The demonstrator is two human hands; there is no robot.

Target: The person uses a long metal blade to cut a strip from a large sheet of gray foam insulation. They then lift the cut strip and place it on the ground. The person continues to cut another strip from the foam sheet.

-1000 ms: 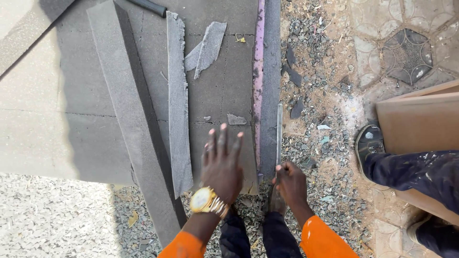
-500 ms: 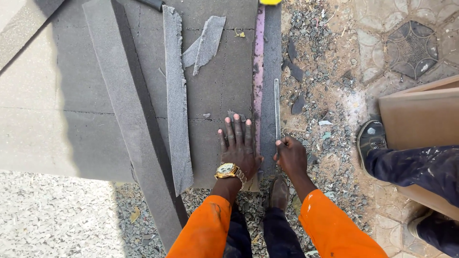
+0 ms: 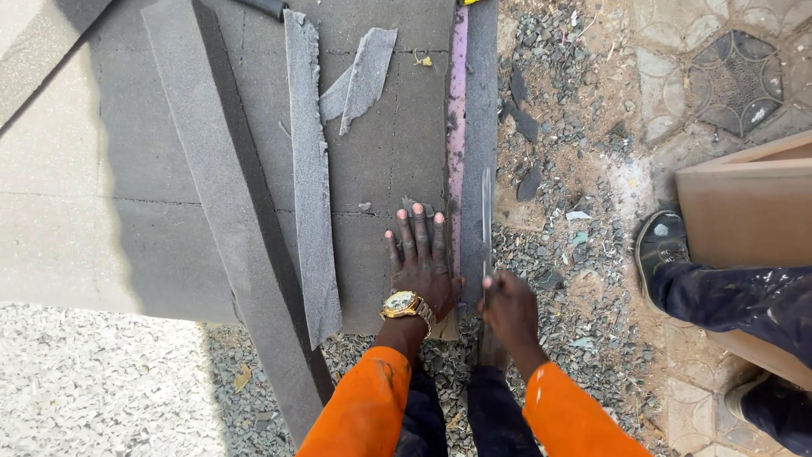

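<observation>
We are pressing our left hand (image 3: 420, 264) flat, fingers spread, on the grey foam sheet (image 3: 385, 152) in the lower middle of the frame, just left of the pink straightedge (image 3: 458, 127) running up the sheet. Our right hand (image 3: 507, 309) is clamped around the handle of a long knife (image 3: 486, 220), whose blade is lying along the narrow grey strip (image 3: 482, 101) right of the straightedge. Compared with half a second ago, both hands are sitting lower in the frame and the left hand has slid down toward the sheet's near edge; the blade is nearing that edge, so we judge the cut almost through. Cut strips (image 3: 309, 169) are lying at centre left, and another person's shoe (image 3: 664, 245) is standing on the gravel (image 3: 584, 279) at right.
</observation>
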